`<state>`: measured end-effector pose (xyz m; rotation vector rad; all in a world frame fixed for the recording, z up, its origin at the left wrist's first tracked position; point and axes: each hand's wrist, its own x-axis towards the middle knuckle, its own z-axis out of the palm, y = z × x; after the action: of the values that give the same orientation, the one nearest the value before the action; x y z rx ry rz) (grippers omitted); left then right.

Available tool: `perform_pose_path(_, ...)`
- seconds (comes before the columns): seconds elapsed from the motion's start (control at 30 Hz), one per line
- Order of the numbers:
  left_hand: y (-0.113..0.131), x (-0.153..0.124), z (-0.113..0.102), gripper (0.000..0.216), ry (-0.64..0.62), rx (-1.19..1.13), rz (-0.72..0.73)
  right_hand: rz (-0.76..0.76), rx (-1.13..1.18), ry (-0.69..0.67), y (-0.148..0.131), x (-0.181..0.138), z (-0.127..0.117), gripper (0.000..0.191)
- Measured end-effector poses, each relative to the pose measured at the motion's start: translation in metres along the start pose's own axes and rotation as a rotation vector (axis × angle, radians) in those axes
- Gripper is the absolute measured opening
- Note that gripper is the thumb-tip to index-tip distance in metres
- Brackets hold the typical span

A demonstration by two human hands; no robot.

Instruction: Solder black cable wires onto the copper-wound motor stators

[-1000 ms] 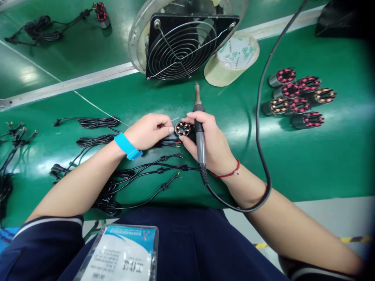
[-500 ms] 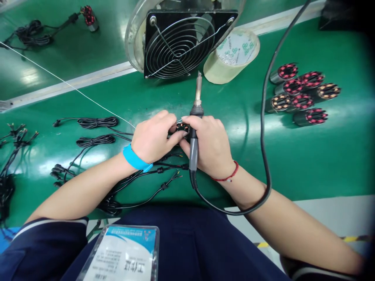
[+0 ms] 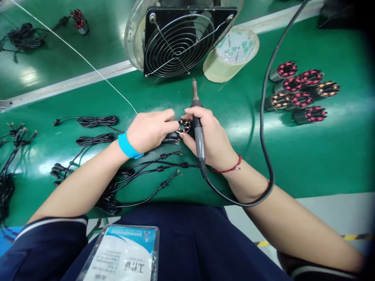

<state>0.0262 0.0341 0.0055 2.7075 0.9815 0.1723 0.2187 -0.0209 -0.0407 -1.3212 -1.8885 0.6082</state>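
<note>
My right hand (image 3: 215, 138) is closed around a soldering iron (image 3: 199, 138), whose bare tip points away from me towards the fan. The thumb and a finger of that hand also steady a small motor stator (image 3: 184, 126) with copper windings in a ring. My left hand (image 3: 150, 132) is closed, its fingertips at the stator's left edge. Into the back of this hand runs a thin whitish solder wire (image 3: 109, 83) from the upper left; its end is hidden by the fingers. Black cables with stripped coloured ends (image 3: 164, 156) lie just below both hands.
A square black fan (image 3: 175, 47) with a wire guard stands ahead, a wide tape roll (image 3: 222, 66) beside it. Several wound motor cores (image 3: 301, 99) stand at right. The iron's cord (image 3: 263, 117) loops over my right forearm. Coiled cables (image 3: 96, 121) lie left.
My left hand has shifted slightly left and its thumb no longer covers the stator, which shows more. The iron has tilted, its tip moving a little left and nearer me. The solder wire has swung higher.
</note>
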Motion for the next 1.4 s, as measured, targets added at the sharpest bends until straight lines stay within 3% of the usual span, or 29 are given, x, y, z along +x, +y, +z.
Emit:
perform_pose_path(0.17,-0.007,0.003,-0.008,0.016,0.15,-0.227,-0.224,0.001,0.027,-0.008,0.0,0.0,-0.001,0.048)
perform_pose_path(0.33,-0.004,0.006,-0.003,0.021,-0.053,-0.404,-0.247,-0.019,0.011,-0.003,0.0,0.001,0.0,0.051)
perform_pose_path(0.5,-0.003,0.007,-0.002,0.022,-0.111,-0.521,-0.242,-0.022,-0.02,-0.012,-0.001,0.002,-0.001,0.05)
perform_pose_path(0.6,-0.004,0.004,-0.008,0.013,-0.168,-0.436,-0.257,-0.018,-0.019,-0.029,0.001,0.003,-0.006,0.05)
perform_pose_path(0.77,-0.003,-0.001,-0.014,0.012,-0.378,-0.263,-0.174,-0.038,0.036,-0.031,0.0,0.003,-0.017,0.053)
perform_pose_path(0.87,-0.002,0.0,-0.016,0.004,-0.326,-0.337,-0.175,-0.041,0.09,0.032,-0.004,0.002,-0.017,0.048)
perform_pose_path(0.97,-0.003,0.002,-0.022,0.008,-0.198,-0.607,-0.272,-0.006,0.195,0.106,-0.01,0.0,-0.012,0.041)
perform_pose_path(1.1,-0.003,0.002,-0.028,0.012,-0.144,-0.926,-0.353,0.088,0.343,0.105,-0.02,-0.001,-0.004,0.043)
perform_pose_path(1.4,-0.003,0.002,-0.022,0.012,-0.178,-0.889,-0.313,0.11,0.375,0.193,-0.029,0.001,0.002,0.035)
